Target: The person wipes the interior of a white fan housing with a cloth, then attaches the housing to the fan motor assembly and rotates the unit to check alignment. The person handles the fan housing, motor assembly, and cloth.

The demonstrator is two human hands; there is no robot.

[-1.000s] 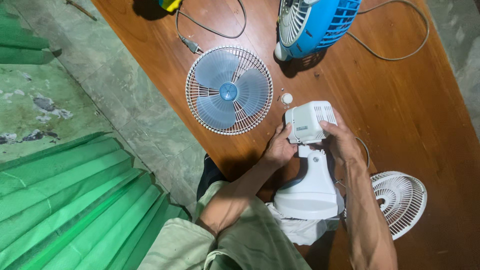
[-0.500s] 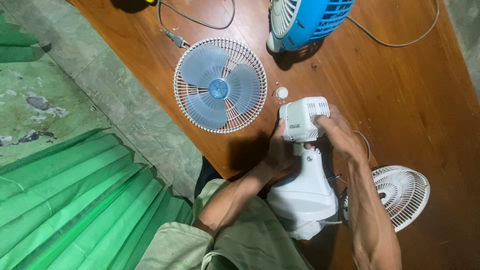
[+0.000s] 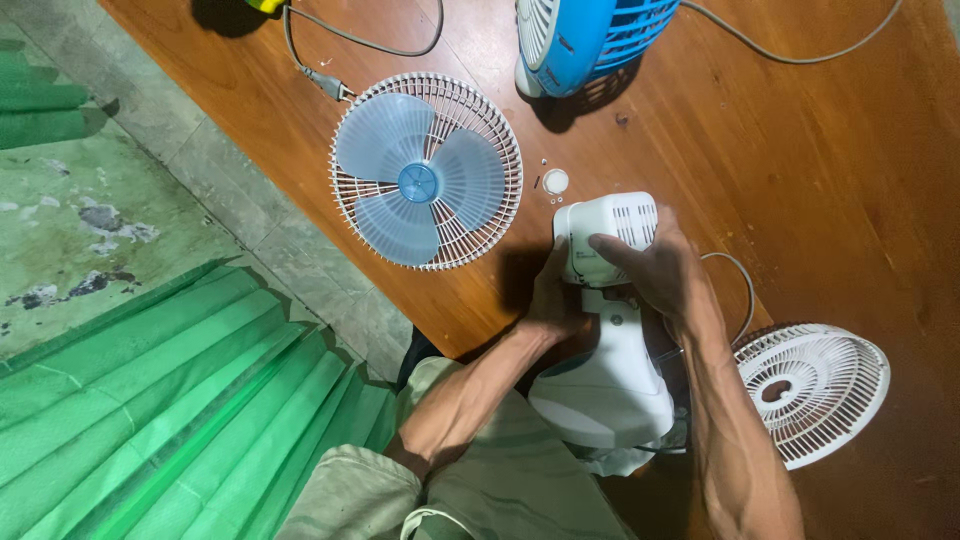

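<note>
- My left hand [image 3: 553,300] is wrapped on the left side of the white motor housing [image 3: 604,236] of a small fan; the fingers are behind it, and I take it as a grasp.
- My right hand [image 3: 655,272] holds the same housing from the right, with the fingers [image 3: 612,248] laid across its front face and the vent slots just above them.
- The housing sits on top of a white neck that goes down to the white fan base [image 3: 603,393]. The base is at the near edge of the bench [image 3: 820,200], close to my lap, and it lies partly on a pale cloth [image 3: 610,460].
- To the left of the housing, flat on the bench, is a white round grille [image 3: 497,135] with a pale blue three-blade propeller [image 3: 418,183] lying inside it. Grille and housing are near, but not touching.
- Between them I see a small white round cap [image 3: 555,181] and some very small bits beside it; I cannot tell what the bits are.
- At the right, a second white grille [image 3: 808,391] lies flat, just beside my right forearm.
- At the top edge stands a blue and white fan [image 3: 590,35], only partly in view, with a grey cable [image 3: 800,55] going out to the right.
- Another grey cable with a plug [image 3: 327,82] lies at the top left of the bench.
- Left of the bench are a grey stone floor [image 3: 150,190] and green pleated fabric [image 3: 180,400].
</note>
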